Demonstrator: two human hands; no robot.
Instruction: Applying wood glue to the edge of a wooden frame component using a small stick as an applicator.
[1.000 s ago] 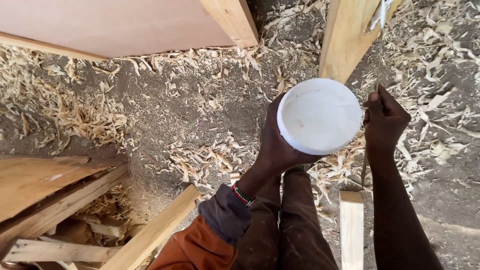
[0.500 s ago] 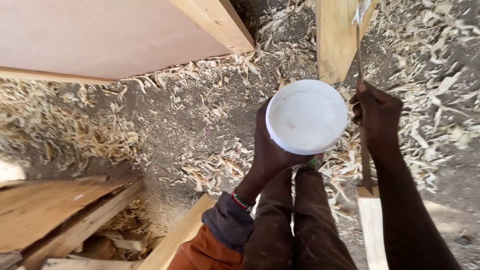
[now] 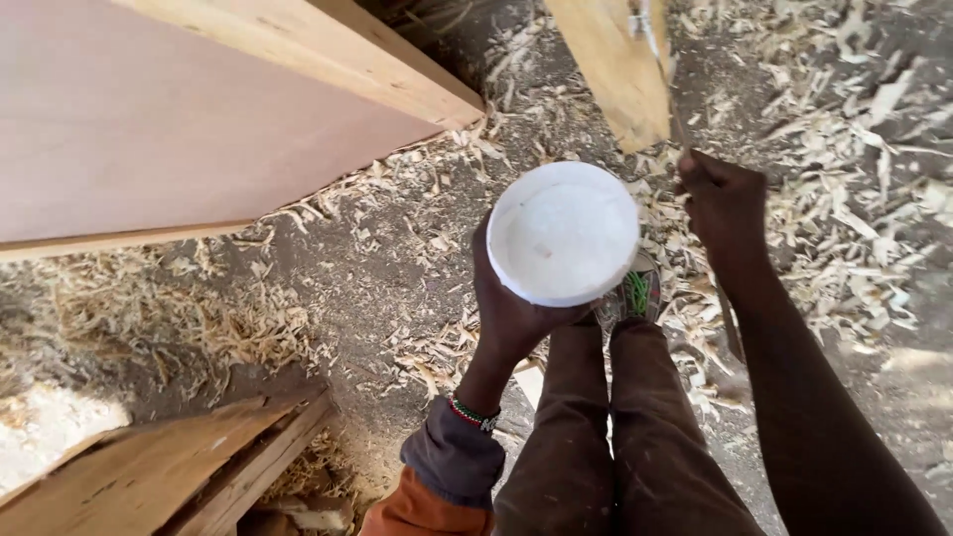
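- Left hand (image 3: pixel 511 303) cups a round white tub (image 3: pixel 563 232) from below — held above the knees.
- Right hand (image 3: pixel 725 203) is fisted around a thin stick (image 3: pixel 732 323), beside the tub, over wood shavings (image 3: pixel 844 199).

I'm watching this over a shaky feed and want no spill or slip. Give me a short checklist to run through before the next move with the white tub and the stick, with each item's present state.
1. Left hand has the white tub gripped from below and the side: ok.
2. Tub held level, open side up: ok, it looks roughly level.
3. Right hand closed around the thin stick: ok.
4. Upper end of the stick against the wooden plank: cannot tell, it blurs at the plank's edge.
5. What is in the tub: white inside, amount cannot tell.
6. Footing on the shavings: cannot tell, feet mostly hidden.
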